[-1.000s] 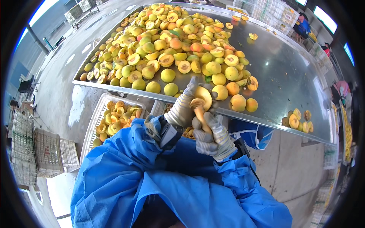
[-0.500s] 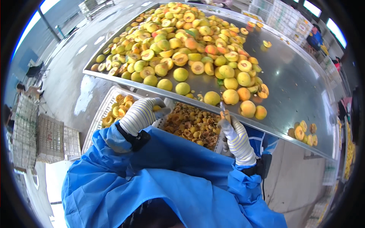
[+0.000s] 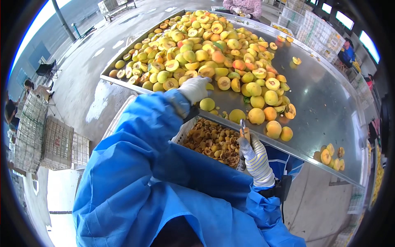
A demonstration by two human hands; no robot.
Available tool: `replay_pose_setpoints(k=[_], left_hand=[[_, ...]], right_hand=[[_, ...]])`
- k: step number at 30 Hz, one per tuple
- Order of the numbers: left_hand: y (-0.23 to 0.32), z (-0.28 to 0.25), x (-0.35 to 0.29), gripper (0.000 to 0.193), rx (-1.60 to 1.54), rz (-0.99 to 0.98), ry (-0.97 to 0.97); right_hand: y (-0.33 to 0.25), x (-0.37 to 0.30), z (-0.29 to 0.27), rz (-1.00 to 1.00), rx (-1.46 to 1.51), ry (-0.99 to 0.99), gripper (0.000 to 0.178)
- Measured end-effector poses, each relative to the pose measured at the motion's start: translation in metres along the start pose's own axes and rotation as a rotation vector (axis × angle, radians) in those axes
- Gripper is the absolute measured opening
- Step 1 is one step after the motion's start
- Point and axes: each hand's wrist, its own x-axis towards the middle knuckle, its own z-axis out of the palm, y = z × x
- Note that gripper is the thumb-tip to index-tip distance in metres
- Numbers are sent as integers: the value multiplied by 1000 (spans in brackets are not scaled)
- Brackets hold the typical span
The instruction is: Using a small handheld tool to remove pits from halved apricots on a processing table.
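My left hand (image 3: pixel 194 89), in a striped knit glove, reaches over the table rim to the near edge of a peach pile (image 3: pixel 177 53). Its fingers are bent over a yellow-green peach (image 3: pixel 210 87), mostly hidden beneath them. Another whole peach (image 3: pixel 207 104) lies just below that hand. In my right hand (image 3: pixel 258 160), gloved alike, is a small pitting tool (image 3: pixel 245 131) with a wooden handle and a metal loop at its tip, held upright near the rim. Between my hands, below the rim, stands a crate (image 3: pixel 180 133) of brownish peach scraps (image 3: pixel 212 140).
The metal table (image 3: pixel 312 111) slopes away with a raised rim. Several peach halves (image 3: pixel 332 156) sit at its right end. My left sleeve covers most of a white crate (image 3: pixel 119 117). Stacked crates (image 3: pixel 57 142) stand at left. A person in pink (image 3: pixel 242 7) is across the table.
My left hand has gone from above the white crate of peach halves up and right to the pile, closing over a peach. My right hand stays nearly still with the tool. The view tilts up slightly.
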Motion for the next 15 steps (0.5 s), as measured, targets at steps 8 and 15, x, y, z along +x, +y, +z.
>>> replay_pose_setpoints(k=[8, 15], left_hand=[[21, -1, 8, 45, -602, -226, -166], [100, -32, -83, 61, -1732, -499, -345]], right_hand=[[-6, -9, 0, 58, 59, 57, 45], [13, 6, 10, -271, -273, 80, 34]])
